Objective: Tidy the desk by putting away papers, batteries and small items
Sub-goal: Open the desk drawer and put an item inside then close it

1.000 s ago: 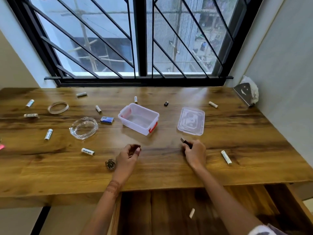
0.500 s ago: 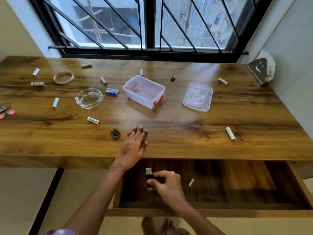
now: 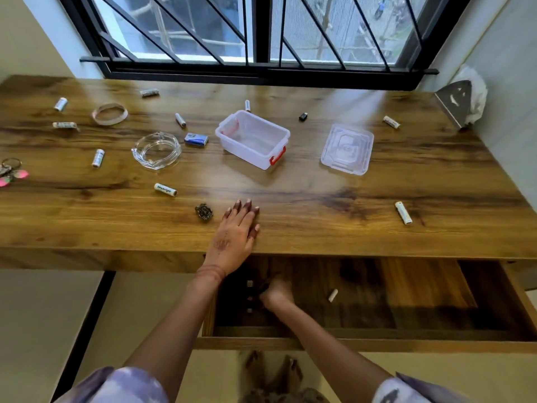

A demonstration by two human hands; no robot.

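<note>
Nearest, the open wooden drawer (image 3: 377,343) under the counter (image 3: 319,228) holds a small white cylinder (image 3: 333,295) on its floor. At its left end lie several small dark pieces with pale tips (image 3: 250,298), too smeared by blur to identify. The right grip (image 3: 276,295) is down in the drawer against those pieces, fingers curled towards them; whether it grasps one I cannot tell. The left grip (image 3: 238,231) is released, fingers straight and flat on the counter's front edge, just beside a dark bunch of metal clips (image 3: 204,212).

Farther in, a white labelled battery (image 3: 165,189) lies to the left and a plain white battery (image 3: 403,212) well apart to the right. Beyond them the clear plastic tub with red latches (image 3: 252,139) stands open, only its own floor showing inside. Its clear plastic lid (image 3: 347,149) lies flat beside it, apart. Left of the tub sit a small blue box (image 3: 196,139) and a round glass dish (image 3: 156,155). A keyring with pink tags (image 3: 8,171) is cut off by the left edge.
</note>
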